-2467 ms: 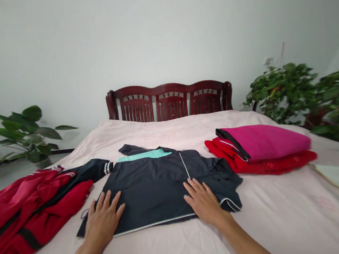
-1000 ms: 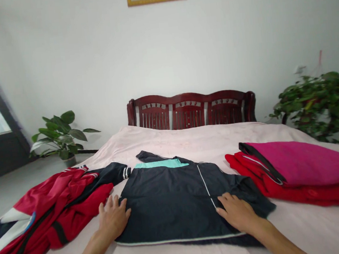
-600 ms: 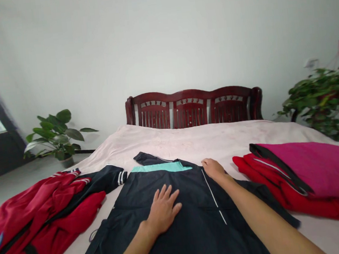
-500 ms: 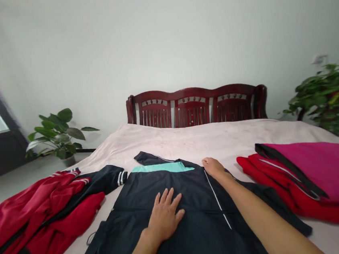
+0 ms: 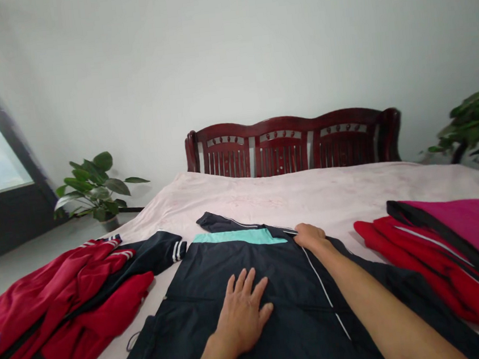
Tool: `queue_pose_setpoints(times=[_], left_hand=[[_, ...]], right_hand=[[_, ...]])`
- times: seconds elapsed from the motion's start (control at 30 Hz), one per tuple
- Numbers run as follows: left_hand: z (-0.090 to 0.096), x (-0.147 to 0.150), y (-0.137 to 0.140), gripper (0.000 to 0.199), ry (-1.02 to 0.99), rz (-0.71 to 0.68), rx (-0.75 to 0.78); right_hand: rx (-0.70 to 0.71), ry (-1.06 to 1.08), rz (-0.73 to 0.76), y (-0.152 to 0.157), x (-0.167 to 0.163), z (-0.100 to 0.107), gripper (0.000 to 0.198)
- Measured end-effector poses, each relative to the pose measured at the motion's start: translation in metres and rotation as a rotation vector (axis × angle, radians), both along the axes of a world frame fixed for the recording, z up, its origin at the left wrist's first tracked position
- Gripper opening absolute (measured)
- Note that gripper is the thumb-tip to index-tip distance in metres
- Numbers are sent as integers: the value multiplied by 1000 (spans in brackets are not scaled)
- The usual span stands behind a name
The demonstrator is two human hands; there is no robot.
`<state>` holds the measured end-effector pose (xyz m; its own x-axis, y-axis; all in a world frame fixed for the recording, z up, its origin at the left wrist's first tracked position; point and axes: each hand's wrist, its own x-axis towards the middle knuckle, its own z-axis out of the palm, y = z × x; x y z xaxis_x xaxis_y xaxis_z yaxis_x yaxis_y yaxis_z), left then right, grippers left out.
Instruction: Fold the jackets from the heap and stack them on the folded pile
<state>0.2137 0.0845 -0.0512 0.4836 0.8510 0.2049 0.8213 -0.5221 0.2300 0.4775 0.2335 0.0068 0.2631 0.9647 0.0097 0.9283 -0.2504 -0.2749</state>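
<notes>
A dark navy jacket (image 5: 275, 273) with a turquoise band (image 5: 237, 237) and thin white piping lies spread over the bed. My left hand (image 5: 243, 310) rests flat on its middle, fingers spread and palm down. At the upper right corner of the jacket, beside the end of the turquoise band, my right hand (image 5: 311, 236) is closed on the cloth, its fingertips mostly hidden. One dark sleeve (image 5: 214, 222) points away at the top left; more dark cloth extends to the right under and past my right forearm.
Red and navy clothes (image 5: 76, 299) with white stripes are heaped at the left. A folded red garment (image 5: 419, 257) lies at the right beneath a magenta one (image 5: 476, 229). Behind the pink bedspread (image 5: 330, 190) stands a dark wooden headboard (image 5: 281, 146). Potted plants (image 5: 98, 186) flank the bed.
The view has turned slightly left. My right hand still grips the jacket's upper corner, where a bit of white piping now shows beside the fingers. My left hand stays flat on the cloth.
</notes>
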Motion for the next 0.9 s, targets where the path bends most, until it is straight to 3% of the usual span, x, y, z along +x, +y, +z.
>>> queue_pose_setpoints(times=[0.13, 0.27, 0.43, 0.6, 0.73, 0.9], left_hand=[[-2, 1, 0, 54, -39, -8, 3], [2, -9, 20, 41, -150, 58, -33], [20, -51, 81, 36, -209, 334, 6], [32, -97, 138, 52, -184, 463, 39], [28, -117, 171, 62, -231, 474, -51], [21, -122, 197, 76, -416, 532, -170]], right_hand=[[268, 66, -45, -16, -1, 6, 36], [415, 588, 0, -41, 16, -1, 34], [330, 908, 97, -65, 32, -5, 32], [314, 1396, 109, -75, 35, 3, 28], [176, 1442, 135, -90, 37, -8, 29], [149, 1402, 151, -99, 44, -25, 33]])
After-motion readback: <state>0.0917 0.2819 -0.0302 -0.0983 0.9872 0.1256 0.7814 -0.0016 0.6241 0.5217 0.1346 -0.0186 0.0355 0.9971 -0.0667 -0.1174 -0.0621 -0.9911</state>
